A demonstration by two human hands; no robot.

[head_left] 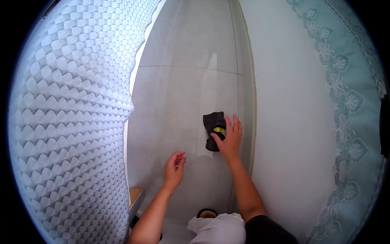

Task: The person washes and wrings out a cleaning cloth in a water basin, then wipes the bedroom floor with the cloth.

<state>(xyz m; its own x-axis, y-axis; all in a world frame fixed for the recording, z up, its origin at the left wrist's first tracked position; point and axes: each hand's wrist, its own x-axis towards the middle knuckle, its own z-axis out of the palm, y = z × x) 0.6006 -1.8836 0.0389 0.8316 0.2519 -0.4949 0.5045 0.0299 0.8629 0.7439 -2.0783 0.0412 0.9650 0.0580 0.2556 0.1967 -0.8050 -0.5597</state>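
A black, soft-looking item with a yellow patch showing in its opening (214, 118) lies on the grey tiled floor (183, 101). Its exact kind I cannot make out. My right hand (230, 137) is at its right side, fingers stretched and thumb apart; the thumb overlaps the black item near the yellow part. Whether it presses on it is unclear. To the lower left, my left hand (174, 168) hovers over the floor with loosely bent fingers, holding nothing.
A quilted white-blue cover (77, 122) hangs along the left. On the right runs a white surface (288, 114) beside teal embroidered fabric (349, 101). A wooden edge (136, 195) shows at lower left, and a dark round-rimmed object (207, 213) sits near my body.
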